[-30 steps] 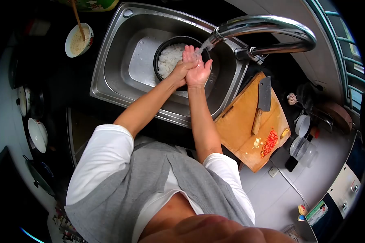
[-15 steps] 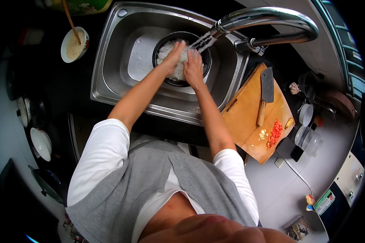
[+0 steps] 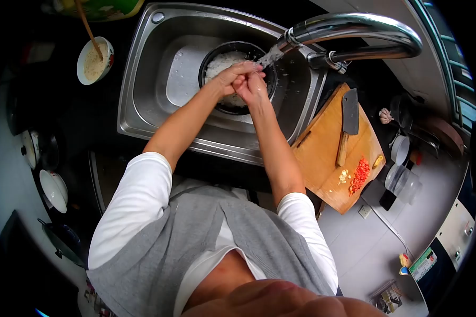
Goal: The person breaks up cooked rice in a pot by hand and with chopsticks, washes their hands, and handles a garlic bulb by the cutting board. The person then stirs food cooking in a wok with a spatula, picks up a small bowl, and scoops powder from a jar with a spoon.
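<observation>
Both my hands are together over a dark round pot [image 3: 206, 62] in the sink. The pot holds white, clumpy food that looks like rice [image 3: 222, 64]. My left hand [image 3: 237, 74] stretches its fingers across the top of the other hand, towards the running water [image 3: 271, 55]. My right hand [image 3: 254, 89] touches it from below, fingers curled in; whether anything lies between the palms is hidden. Water from the chrome faucet [image 3: 349, 26] falls at the fingertips.
The steel sink [image 3: 143, 105] surrounds the pot. On its right, a wooden cutting board [image 3: 322, 142] carries a cleaver [image 3: 349, 116], chopped red pepper [image 3: 360, 174] and chopped pale bits [image 3: 344, 177]. A bowl of pale mixture [image 3: 95, 66] stands left of the sink.
My hands were apart with fingers spread on the white food in the pot. They have lifted off it and come together under the faucet's stream.
</observation>
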Demonstrator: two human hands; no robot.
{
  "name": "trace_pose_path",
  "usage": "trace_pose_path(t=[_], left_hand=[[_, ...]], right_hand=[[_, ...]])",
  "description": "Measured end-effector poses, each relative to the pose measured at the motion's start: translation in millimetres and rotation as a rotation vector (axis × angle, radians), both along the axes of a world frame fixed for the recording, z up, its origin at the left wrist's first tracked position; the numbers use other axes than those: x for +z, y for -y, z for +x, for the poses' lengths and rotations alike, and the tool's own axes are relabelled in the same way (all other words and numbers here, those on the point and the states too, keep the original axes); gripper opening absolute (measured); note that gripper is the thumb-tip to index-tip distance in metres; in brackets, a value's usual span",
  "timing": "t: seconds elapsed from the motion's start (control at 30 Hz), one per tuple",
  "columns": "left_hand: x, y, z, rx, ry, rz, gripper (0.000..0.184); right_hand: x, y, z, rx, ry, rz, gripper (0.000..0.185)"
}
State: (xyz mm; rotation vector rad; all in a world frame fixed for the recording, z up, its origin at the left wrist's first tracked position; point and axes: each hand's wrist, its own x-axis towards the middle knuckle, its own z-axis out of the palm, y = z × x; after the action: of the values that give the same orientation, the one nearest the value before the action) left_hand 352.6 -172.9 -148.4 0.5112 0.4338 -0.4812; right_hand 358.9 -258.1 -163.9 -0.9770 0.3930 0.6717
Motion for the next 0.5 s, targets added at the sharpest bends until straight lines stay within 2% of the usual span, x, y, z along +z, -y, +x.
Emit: trace_pose_path(t=[0.03,0.07,0.1,0.17,0.2,0.27,0.3,0.33,0.37,0.43,0.47,0.5], left_hand=[[-9.1,4.5,2.7,0.096,0.025,0.179,0.01],[-20.0,9.5,8.6,0.15,-0.04,0.261,0.014],[-14.2,15.2,10.1,0.145,-0.041,0.258,0.014],[-1.2,22.9,10.8,0.47,-0.093,0.256,0.016],[-20.1,21.5,8.9,0.425,-0.066,0.256,0.011],[-17.2,35.3,3.2,0.445,-0.094,0.335,0.014],[-14.0,41.8,0.6,0.465,-0.116,0.413,0.022],[-6.4,45.0,-1.8,0.394,-0.05,0.419,0.044],[1.3,45.3,1.6,0.39,-0.042,0.42,0.044],[23.4,43.9,4.9,0.203,-0.193,0.402,0.059],[27.6,38.0,7.6,0.204,-0.194,0.402,0.059],[27.6,29.4,11.5,0.229,-0.202,0.32,0.065]], right_hand=[[-21.5,-5.1,7.5,-0.131,-0.097,0.064,0.018],[-47.9,1.9,13.9,0.004,-0.022,0.004,0.019],[-42.5,2.2,12.9,0.0,-0.024,0.001,0.019],[-30.6,2.5,11.0,0.232,0.852,-1.036,0.016],[-2.7,1.9,9.7,0.255,0.761,-0.989,0.023],[18.5,3.2,10.7,0.196,0.748,-0.966,0.023],[22.2,5.1,12.8,0.135,0.738,-0.944,0.023],[8.3,5.8,17.4,0.181,0.721,-0.759,0.032],[-5.3,6.4,18.7,0.173,0.725,-0.76,0.032],[15.4,1.9,5.4,-0.018,0.293,-0.234,0.031],[31.3,5.0,0.6,0.144,0.273,-0.246,0.042],[33.6,6.7,-5.5,0.146,0.274,-0.247,0.042]])
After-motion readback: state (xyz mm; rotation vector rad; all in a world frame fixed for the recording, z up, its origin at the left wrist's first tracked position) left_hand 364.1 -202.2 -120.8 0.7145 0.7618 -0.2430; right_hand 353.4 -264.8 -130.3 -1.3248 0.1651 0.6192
